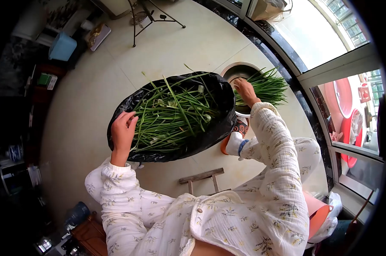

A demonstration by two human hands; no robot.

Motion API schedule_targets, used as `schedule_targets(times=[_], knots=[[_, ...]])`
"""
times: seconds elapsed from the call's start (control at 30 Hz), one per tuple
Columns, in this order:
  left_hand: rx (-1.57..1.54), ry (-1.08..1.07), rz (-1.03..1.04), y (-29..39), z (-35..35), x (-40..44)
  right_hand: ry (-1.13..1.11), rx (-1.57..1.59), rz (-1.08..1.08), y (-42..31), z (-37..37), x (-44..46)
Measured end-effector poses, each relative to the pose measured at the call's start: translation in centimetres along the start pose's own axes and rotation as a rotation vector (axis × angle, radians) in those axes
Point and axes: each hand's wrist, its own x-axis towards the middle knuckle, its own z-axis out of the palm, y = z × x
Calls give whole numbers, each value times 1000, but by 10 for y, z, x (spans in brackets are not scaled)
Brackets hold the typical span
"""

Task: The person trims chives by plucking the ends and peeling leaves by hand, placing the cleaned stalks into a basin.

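In the head view, I am finding two lots of long green stalks at the centre and upper right of the frame. The loose heap (pixel 176 115) is lying in a black plastic bag (pixel 225 94) at the centre, its stalks crossing at many angles, a good share of them slanting from lower left to upper right. The neater bundle (pixel 272 87) is lying at a round basin (pixel 243 70) in the upper right, its long axis running roughly sideways and slightly upward, its tips fanning out over the right rim. My left hand (pixel 123 133) is resting at the left edge of the bag, fingers bent and thumb close to the forefinger; whether a stalk is pinched there I cannot tell. From these fingers the heap is lying directly to the right, and this hand is the nearer one to its left edge. My right hand (pixel 246 90) is reaching over the basin, fingers curling down toward the upper left; their tips are partly hidden, so I cannot tell whether they are closing on anything. From this hand the bundle is extending to the right, and this hand is plainly the nearer to it. The bag and the basin are sitting side by side on the pale tiled floor (pixel 158 55), a patterned slipper (pixel 241 127) showing just below the basin.
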Motion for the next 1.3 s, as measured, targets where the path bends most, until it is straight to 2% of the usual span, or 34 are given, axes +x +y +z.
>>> schedule_targets(times=[0.13, 0.2, 0.27, 0.33, 0.43, 0.53, 0.6, 0.67, 0.73, 0.8, 0.87, 1.0, 1.1, 1.2, 1.3], knots=[[71, -35, -6, -6, -2, -10, 317, 342, 332, -31, -55, 57], [98, -119, -51, -5, -6, -15, 369, 560, 251, -73, -91, 83], [169, -210, -53, -8, -8, -21, 247, 564, 93, -128, -123, 99], [233, -179, 37, -13, -4, -28, 72, 580, -24, -203, -148, 96], [252, -77, 167, -22, 8, -36, -119, 459, -400, -287, -141, 79], [126, -96, 98, -42, 11, -34, -222, 376, -670, -339, -96, 56], [50, -57, 59, -44, 1, -33, -299, 305, -655, -356, -57, 44], [36, -38, -17, -50, -4, -33, -271, 155, -675, -367, -38, 41], [64, 67, 14, -60, -4, -33, -204, 11, -677, -380, -36, 42], [124, 168, 31, -68, -5, -31, -265, -124, -615, -385, -36, 43], [196, 161, -35, -74, -6, -28, -279, -204, -623, -380, -29, 44], [278, 131, -102, -80, -6, -27, -272, -129, -658, -380, -52, 40], [265, 32, -149, -81, -8, -28, -220, -12, -631, -377, -82, 41], [-26, 208, 37, -66, -13, -27, -196, 192, -541, -367, -105, 45], [-426, 179, 90, -38, -24, -23, -149, 306, -403, -375, -137, 46]])
